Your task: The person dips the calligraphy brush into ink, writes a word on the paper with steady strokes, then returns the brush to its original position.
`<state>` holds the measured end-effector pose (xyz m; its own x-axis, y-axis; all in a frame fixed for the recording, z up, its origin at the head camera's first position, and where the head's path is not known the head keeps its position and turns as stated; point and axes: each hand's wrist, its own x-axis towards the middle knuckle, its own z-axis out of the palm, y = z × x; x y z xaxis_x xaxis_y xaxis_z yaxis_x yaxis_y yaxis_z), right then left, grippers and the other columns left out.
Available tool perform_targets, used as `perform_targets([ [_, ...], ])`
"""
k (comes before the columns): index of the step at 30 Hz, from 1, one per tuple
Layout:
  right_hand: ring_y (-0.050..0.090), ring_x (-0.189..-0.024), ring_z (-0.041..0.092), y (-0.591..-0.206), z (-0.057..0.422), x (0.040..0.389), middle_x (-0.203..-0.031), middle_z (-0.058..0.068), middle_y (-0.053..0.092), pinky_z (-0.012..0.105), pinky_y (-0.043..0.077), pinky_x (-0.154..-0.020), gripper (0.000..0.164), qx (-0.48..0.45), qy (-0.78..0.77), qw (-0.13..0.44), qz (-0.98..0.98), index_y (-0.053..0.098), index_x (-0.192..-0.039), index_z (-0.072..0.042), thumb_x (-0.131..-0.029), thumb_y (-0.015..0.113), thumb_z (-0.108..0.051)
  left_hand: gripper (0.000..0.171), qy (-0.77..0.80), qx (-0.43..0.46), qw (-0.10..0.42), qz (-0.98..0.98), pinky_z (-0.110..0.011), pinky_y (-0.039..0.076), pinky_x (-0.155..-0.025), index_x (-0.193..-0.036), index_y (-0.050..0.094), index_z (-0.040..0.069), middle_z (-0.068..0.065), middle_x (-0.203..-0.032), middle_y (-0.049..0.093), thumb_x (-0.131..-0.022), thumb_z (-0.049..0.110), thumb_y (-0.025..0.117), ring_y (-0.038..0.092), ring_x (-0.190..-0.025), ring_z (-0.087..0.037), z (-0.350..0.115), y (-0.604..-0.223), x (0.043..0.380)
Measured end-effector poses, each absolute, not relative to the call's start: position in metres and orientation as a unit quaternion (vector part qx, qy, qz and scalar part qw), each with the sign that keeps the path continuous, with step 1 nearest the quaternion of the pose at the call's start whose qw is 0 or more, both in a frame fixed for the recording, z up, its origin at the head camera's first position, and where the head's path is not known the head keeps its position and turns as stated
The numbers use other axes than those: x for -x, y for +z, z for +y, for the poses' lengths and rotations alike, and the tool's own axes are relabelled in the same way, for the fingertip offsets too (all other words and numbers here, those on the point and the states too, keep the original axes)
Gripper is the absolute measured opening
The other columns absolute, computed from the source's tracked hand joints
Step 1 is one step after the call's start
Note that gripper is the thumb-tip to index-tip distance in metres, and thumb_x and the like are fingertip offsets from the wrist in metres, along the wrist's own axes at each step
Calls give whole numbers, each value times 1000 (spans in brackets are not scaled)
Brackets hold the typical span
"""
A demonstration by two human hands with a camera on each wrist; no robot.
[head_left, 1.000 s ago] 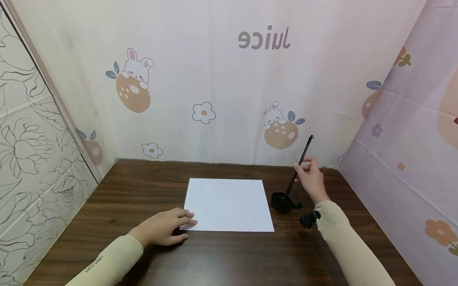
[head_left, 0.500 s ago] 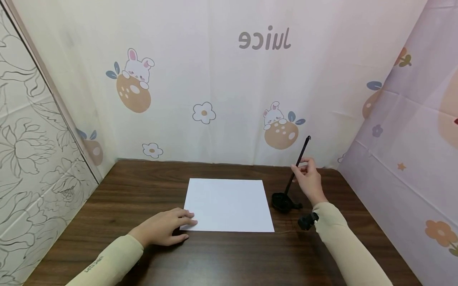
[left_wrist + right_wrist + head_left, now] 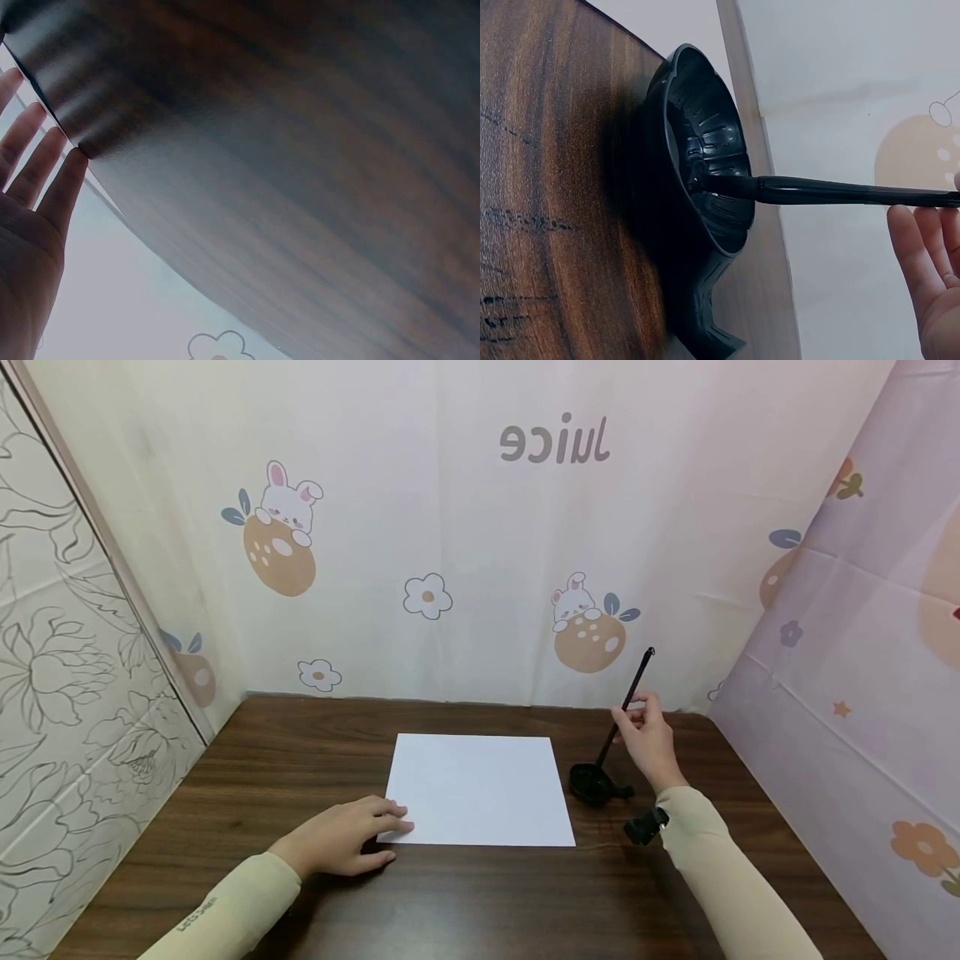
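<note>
My right hand (image 3: 651, 739) pinches a black ink brush (image 3: 630, 693) partway up its handle. The brush leans to the upper right, its bristle end down inside a black ink dish (image 3: 590, 787). In the right wrist view the dish (image 3: 705, 135) shows a scalloped rim, fluted inner walls and a curved handle; the brush tip touches its dark bottom. My left hand (image 3: 345, 835) lies flat with fingers spread, the fingertips on the lower left corner of a blank white sheet of paper (image 3: 480, 789). In the left wrist view that hand (image 3: 34, 202) shows straight fingers.
The dark wood table (image 3: 480, 902) bears the paper in its middle and the dish just right of the paper. A printed curtain (image 3: 480, 527) hangs behind the table's back edge, and more printed cloth (image 3: 862, 693) stands along the right side.
My right hand has shifted slightly left, and the brush's upper end tilts a little left then back right, its tip staying in the dish. My left hand and the paper have not moved.
</note>
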<state>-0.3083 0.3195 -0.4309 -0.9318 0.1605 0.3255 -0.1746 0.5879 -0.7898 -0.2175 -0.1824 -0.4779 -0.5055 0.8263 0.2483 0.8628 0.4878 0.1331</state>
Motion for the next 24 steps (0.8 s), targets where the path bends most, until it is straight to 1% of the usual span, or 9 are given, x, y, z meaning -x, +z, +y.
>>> perform_targets([
  [4, 66, -72, 11, -431, 322, 307, -104, 16, 60, 27, 57, -65, 47, -4, 453, 185, -872, 39, -136, -11, -103, 54, -41, 37, -122, 493, 75, -858, -42, 53, -95, -129, 67, 16, -8, -132, 62, -94, 28, 70, 57, -123, -24, -182, -477, 217],
  [6, 66, -72, 11, -431, 323, 307, -105, 17, 60, 27, 56, -66, 48, -5, 452, 183, -873, 39, -137, -10, -103, 53, -41, 38, -123, 493, 77, -858, -42, 53, -95, -129, 67, 16, -7, -132, 62, -94, 28, 70, 57, -122, -24, -182, -477, 217],
  [10, 66, -73, 11, -430, 324, 305, -108, 19, 60, 30, 57, -68, 49, -9, 453, 177, -874, 38, -139, -9, -104, 51, -41, 38, -125, 495, 87, -855, -42, 53, -94, -128, 68, 17, -7, -131, 62, -93, 28, 71, 58, -122, -23, -182, -478, 217],
  [17, 65, -74, 8, -428, 324, 303, -108, 17, 60, 22, 55, -66, 48, -9, 463, 180, -868, 39, -138, -9, -104, 52, -40, 38, -124, 493, 85, -857, -42, 52, -96, -128, 68, 18, -6, -132, 62, -92, 29, 72, 57, -123, -23, -183, -480, 218],
  [24, 65, -72, 7, -426, 330, 303, -110, 19, 59, 21, 54, -66, 50, 6, 475, 191, -859, 38, -141, -11, -103, 52, -40, 39, -123, 491, 79, -859, -42, 52, -97, -129, 68, 17, -7, -132, 62, -92, 29, 72, 57, -124, -24, -183, -481, 219],
])
